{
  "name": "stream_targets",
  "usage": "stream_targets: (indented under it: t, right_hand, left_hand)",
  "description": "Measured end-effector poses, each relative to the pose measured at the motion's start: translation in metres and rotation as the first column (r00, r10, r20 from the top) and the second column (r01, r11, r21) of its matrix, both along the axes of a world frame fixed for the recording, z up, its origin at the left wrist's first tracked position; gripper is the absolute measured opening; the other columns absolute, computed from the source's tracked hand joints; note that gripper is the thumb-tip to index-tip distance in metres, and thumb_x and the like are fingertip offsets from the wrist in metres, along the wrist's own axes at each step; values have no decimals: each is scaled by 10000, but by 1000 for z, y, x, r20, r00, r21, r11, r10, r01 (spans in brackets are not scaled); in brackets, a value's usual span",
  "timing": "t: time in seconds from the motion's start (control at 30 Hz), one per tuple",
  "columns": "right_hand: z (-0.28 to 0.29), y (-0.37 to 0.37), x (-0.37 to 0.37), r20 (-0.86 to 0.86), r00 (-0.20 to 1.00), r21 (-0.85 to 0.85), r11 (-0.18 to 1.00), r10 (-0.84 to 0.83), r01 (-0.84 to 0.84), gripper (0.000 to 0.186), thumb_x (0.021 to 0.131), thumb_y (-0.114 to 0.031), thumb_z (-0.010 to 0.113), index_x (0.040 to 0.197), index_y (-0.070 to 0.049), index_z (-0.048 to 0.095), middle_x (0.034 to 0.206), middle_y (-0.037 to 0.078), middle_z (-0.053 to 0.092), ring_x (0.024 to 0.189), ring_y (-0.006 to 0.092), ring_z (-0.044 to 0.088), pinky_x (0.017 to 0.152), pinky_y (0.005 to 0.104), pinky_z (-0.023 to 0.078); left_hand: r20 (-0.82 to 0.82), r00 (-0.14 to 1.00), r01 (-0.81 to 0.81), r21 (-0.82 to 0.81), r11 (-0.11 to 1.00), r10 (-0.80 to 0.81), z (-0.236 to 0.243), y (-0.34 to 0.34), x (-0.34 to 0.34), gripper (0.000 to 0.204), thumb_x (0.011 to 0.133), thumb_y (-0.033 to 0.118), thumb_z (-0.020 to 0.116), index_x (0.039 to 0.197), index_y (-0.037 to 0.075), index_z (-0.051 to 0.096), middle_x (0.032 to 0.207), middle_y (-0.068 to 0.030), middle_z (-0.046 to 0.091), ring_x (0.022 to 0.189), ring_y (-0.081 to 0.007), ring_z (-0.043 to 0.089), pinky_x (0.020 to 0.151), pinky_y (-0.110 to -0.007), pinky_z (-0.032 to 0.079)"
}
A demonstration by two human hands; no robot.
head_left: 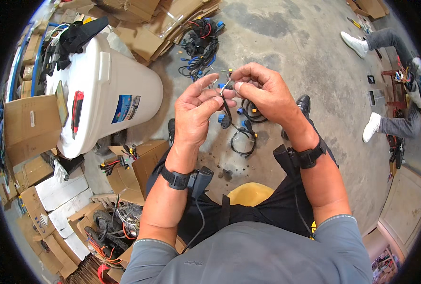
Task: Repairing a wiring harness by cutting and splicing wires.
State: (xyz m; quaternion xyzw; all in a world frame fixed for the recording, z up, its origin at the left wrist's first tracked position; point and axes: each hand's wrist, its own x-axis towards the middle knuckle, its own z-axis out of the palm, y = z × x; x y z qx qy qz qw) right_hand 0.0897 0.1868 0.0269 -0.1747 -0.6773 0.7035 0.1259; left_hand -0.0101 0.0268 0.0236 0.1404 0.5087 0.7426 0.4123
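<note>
Between my two hands, above the floor, is a black cable [226, 113] with thin bare-looking wires at its upper end. My left hand [191, 113] pinches the cable near that end between thumb and fingers, its index finger stretched out. My right hand [266, 92] is closed at the fingertips on the thin wires, close to the left fingers. Exactly how the wire ends lie is too small to tell. Below the hands, coiled black cables [243, 146] with blue and yellow connectors rest on the concrete floor. Both wrists wear black straps.
A tangled cable pile [198, 49] lies ahead by flattened cardboard [144, 33]. To the left stands a large white bucket [142, 90] with a red-and-black tool [77, 113] on top. Boxes of cables sit at lower left. Another person's white shoes [355, 45] are at right.
</note>
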Motion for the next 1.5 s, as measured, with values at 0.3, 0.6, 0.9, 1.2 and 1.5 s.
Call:
stream_targets:
  t: [0.3,0.6,0.9,1.2,1.5]
  right_hand:
    - [-3,0,0,10,999,20,999,-34,34,270,863,-76,569,1104,33,622,925,58,641,806,99,578,742,263,491]
    - [1,2,0,77,996,204,977,39,-54,265,859,-107,556,1051,49,650,984,161,668,931,225,636,826,330,498]
    - [4,3,1,85,992,195,975,88,-103,274,854,-162,569,997,56,653,927,171,684,895,232,649,806,336,502]
    - [-5,4,0,68,989,101,985,134,-141,263,853,-188,602,952,49,657,827,111,668,797,154,607,728,306,492]
    - [-2,4,1,126,974,94,975,189,-201,253,824,-195,650,873,52,642,750,77,631,719,129,566,648,298,471]
  left_hand:
    - [-39,999,3,-12,1000,-4,-4,-1,-2,467,830,-36,578,1290,-42,496,958,-195,690,821,-248,682,771,-359,561]
    - [-29,1000,2,20,1000,-1,-4,-3,-3,348,854,5,582,1199,-32,563,919,-189,694,770,-235,671,707,-333,546]
    - [44,995,-90,-11,996,90,0,-2,-2,121,891,29,580,1011,20,596,820,-126,666,744,-252,689,596,-326,547]
    - [9,998,-66,-115,991,68,5,-2,-6,112,889,51,614,983,0,583,832,-102,651,719,-223,687,568,-290,539]
    - [-63,998,-8,-189,982,-4,2,-4,-9,154,884,54,636,1007,-36,613,852,-109,662,727,-191,678,545,-263,523]
